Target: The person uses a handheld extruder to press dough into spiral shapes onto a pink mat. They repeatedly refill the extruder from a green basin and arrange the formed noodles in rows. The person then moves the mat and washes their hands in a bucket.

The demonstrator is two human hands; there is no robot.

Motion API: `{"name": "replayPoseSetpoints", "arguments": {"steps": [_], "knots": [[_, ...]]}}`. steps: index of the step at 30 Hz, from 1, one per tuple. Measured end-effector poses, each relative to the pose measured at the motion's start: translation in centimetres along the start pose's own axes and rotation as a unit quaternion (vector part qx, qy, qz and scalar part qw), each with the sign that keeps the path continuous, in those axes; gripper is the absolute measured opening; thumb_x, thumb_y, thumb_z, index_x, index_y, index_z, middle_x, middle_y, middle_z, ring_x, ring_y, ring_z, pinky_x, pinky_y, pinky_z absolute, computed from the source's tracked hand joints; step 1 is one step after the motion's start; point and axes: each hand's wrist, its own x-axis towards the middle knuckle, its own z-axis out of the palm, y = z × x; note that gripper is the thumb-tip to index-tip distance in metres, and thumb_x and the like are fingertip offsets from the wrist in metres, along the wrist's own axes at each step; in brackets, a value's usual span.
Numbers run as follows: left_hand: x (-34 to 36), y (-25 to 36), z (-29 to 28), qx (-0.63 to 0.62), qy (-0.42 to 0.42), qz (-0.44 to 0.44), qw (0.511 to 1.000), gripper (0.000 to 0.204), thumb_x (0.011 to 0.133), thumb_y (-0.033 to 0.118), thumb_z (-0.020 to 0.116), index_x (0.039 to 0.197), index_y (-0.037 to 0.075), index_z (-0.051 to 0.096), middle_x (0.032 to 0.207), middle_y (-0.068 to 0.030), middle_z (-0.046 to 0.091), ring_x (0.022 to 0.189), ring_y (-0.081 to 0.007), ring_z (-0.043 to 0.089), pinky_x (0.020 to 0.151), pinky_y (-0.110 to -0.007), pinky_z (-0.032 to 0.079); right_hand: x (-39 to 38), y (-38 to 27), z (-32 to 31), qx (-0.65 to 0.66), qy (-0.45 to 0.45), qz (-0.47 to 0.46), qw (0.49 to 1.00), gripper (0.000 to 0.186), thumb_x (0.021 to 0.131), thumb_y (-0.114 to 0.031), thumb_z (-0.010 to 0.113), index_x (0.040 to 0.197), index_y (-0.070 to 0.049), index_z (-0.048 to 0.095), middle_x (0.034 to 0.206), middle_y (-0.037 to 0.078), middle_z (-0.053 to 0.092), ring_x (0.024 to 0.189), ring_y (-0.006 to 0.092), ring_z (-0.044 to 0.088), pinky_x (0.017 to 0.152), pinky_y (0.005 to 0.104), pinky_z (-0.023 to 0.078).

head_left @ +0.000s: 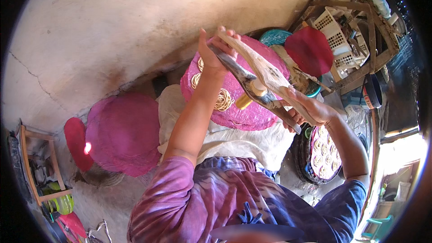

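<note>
Between my two hands is a wooden hand press with two long handles, a pale upper handle and a dark lower handle. My left hand is closed round the far left ends, and my right hand grips the near right ends. A short pale wooden plunger joins the handles, above a yellow metal cylinder. This cylinder is over a round pink surface. Left of it, several yellowish coils of thin strands, such as one coil, lie on the pink surface.
At left are a pink cloth-covered mound and a red flat piece. A tray of coils stands at lower right. Behind are a red disc, a teal basin, a white crate and a wooden frame. A wall rises beyond.
</note>
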Motion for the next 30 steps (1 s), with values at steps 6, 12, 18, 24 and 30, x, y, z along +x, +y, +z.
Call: {"name": "replayPoseSetpoints", "arguments": {"steps": [6,12,18,24,30], "knots": [[0.3,-0.1,-0.8,0.047,0.016,0.082,0.995,0.053,0.092,0.063,0.043,0.091,0.014,0.062,0.086,-0.0097,0.063,0.087,-0.0291,0.058,0.066,-0.038,0.051,0.3,-0.9,2.0,-0.073,0.126,0.007,0.989,0.07,0.101,-0.06,0.026,0.115,0.001,0.056,0.074,0.008,0.061,0.059,0.0151,0.06,0.054,0.0304,0.049],[0.2,-2.0,1.6,0.033,0.022,0.071,0.997,0.045,0.093,0.058,0.043,0.087,0.016,0.06,0.082,-0.0068,0.059,0.084,-0.0285,0.056,0.075,-0.041,0.048,-3.1,-1.9,2.3,-0.104,0.2,0.085,0.97,0.071,0.099,-0.063,0.031,0.112,-0.001,0.062,0.07,0.008,0.061,0.06,0.0126,0.06,0.053,0.0279,0.05],[0.8,-0.6,3.6,0.056,0.038,0.064,0.996,0.047,0.092,0.06,0.041,0.086,0.017,0.057,0.078,-0.0067,0.057,0.079,-0.028,0.054,0.071,-0.041,0.046,-1.4,-0.6,2.3,-0.142,0.172,-0.051,0.974,0.069,0.099,-0.062,0.034,0.102,0.001,0.063,0.068,0.006,0.061,0.055,0.0136,0.06,0.051,0.0275,0.05],[-1.2,-3.2,0.9,0.056,0.068,0.041,0.995,0.042,0.093,0.056,0.046,0.08,0.017,0.059,0.073,-0.0037,0.057,0.078,-0.0258,0.056,0.069,-0.04,0.049,-3.3,2.2,1.9,-0.088,0.174,0.01,0.981,0.075,0.096,-0.067,0.034,0.103,0.003,0.063,0.068,0.007,0.061,0.055,0.0132,0.06,0.052,0.0279,0.051],[0.0,-3.7,-2.9,0.0,-0.03,0.035,0.999,0.029,0.096,0.043,0.05,0.082,0.019,0.058,0.076,0.0023,0.059,0.079,-0.0197,0.058,0.07,-0.041,0.052,-0.4,4.9,-0.2,0.227,0.044,-0.082,0.97,0.085,0.095,-0.07,0.022,0.125,0.006,0.049,0.083,0.025,0.067,0.065,0.0295,0.07,0.06,0.0402,0.06]]}}
